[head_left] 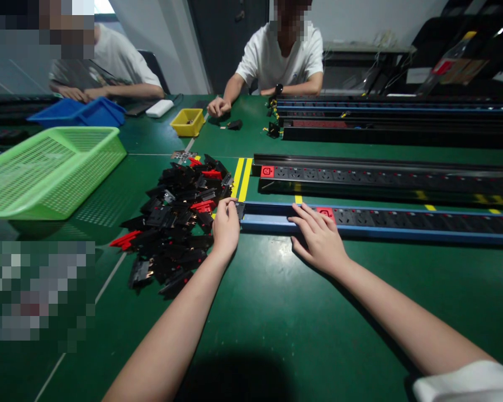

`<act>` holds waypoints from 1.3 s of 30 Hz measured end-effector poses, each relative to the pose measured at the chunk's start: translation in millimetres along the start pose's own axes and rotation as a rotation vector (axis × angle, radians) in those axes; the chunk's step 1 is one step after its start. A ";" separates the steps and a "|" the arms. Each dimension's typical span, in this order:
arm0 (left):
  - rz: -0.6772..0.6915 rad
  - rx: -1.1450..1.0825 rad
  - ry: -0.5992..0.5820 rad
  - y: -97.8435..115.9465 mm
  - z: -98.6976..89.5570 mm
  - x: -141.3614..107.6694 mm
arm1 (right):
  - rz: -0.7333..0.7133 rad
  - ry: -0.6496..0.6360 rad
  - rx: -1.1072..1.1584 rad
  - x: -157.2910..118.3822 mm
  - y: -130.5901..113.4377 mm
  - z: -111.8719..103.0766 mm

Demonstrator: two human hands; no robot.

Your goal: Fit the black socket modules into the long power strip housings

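A long blue metal rail (272,222) lies across the table, with a row of black sockets (385,218) and one red socket (326,214) set in it. Its left stretch is a bare channel. At the rail's left end, my left hand (226,229) is closed on a small black socket module (240,210), partly hidden by the fingers. My right hand (318,237) rests over the rail beside the red socket, fingers spread. Just left of my left hand is a heap of black modules (167,215), with several red ones (203,206) among them.
Behind the blue rail lies a black rail with sockets (339,174); more rails (385,131) lie farther back. A green basket (96,162), blue bins (62,111) and a yellow bin (187,123) stand at left and back. Two people sit across the table.
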State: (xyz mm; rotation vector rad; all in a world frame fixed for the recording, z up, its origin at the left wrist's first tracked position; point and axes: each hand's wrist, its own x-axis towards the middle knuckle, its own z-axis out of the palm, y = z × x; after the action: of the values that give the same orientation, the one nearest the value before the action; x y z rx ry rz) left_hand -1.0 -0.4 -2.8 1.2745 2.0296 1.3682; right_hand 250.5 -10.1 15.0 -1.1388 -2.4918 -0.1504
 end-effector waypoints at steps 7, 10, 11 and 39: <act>-0.008 0.005 0.070 4.1 3.7 -5.8 | 0.008 -0.012 -0.015 0.4 -0.9 -1.7; 0.047 0.077 0.014 4.2 3.7 -8.1 | 0.004 -0.008 -0.013 0.2 -1.0 -1.6; 0.075 0.098 -0.006 3.7 3.6 -8.3 | 0.003 -0.007 -0.012 0.2 -0.9 -1.6; 0.110 -0.155 -0.153 1.7 7.1 -11.4 | 0.072 0.071 0.055 8.7 -24.7 5.6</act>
State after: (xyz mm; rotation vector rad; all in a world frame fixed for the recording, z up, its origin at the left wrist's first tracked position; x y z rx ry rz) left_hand 10.8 -6.1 -6.5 1.3933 1.7404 1.3998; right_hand 225.1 -18.9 14.9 -1.1776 -2.3752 -0.0995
